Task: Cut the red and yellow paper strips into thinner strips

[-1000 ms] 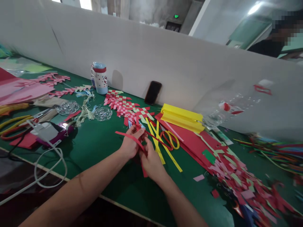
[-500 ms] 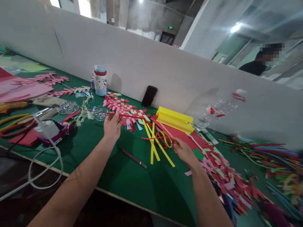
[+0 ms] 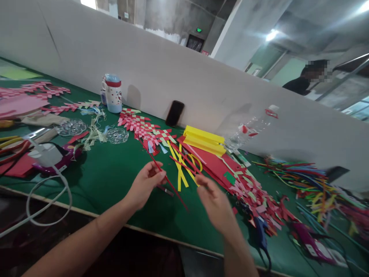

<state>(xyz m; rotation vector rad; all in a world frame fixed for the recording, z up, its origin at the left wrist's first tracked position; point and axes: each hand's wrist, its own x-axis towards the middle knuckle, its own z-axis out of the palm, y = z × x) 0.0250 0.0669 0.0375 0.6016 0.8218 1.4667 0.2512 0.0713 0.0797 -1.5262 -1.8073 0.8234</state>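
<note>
My left hand (image 3: 147,182) is closed, pinching a long thin red strip (image 3: 172,184) that slants down to the right. To its right, my right hand (image 3: 211,198) is slightly blurred, its fingers closed on another thin red strip (image 3: 182,163) reaching out to the left. Beyond that hand lie yellow paper strips (image 3: 180,175), crossed on the green table, and yellow-handled scissors (image 3: 198,163) partly covered by red strips. Under my left hand a dark cutter-like tool (image 3: 165,190) is mostly hidden.
Woven pink-and-red paper pieces (image 3: 144,129), a cup (image 3: 113,94), a phone (image 3: 175,113) and folded yellow paper (image 3: 203,140) line the partition. A plastic bottle (image 3: 250,129) leans there. Right are paper scraps (image 3: 259,196) and glue guns (image 3: 261,232); a white cable (image 3: 67,192) loops left.
My left hand has come down and right from the woven paper, turning its red strip to a slant. My right hand has moved slightly left and down. The view has shifted right.
</note>
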